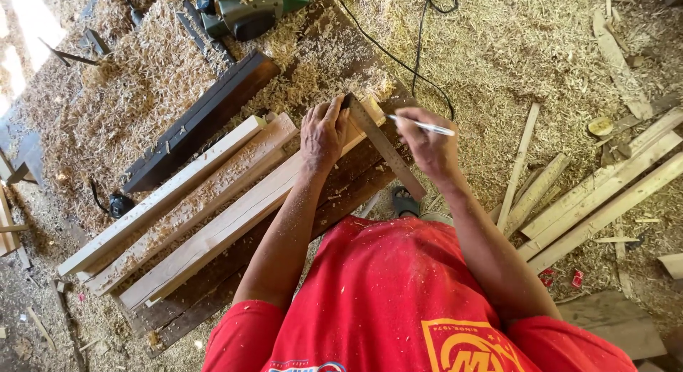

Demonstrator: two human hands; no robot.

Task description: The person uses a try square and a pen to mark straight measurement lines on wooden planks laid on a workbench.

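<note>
My left hand (322, 132) presses flat on a metal try square (388, 151) laid across the end of a pale wooden plank (235, 219). My right hand (427, 141) grips a white pen (423, 125), its tip close to the square's corner at the plank end. Two more pale planks (171, 194) lie side by side to the left on a dark workbench (341, 194). My red shirt fills the bottom of the view.
A dark wooden beam (199, 123) lies behind the planks. A green electric planer (249, 9) sits at the top, its black cable (420, 66) trailing over wood shavings. Loose wooden strips (605, 194) are piled on the right floor. Shavings cover the ground.
</note>
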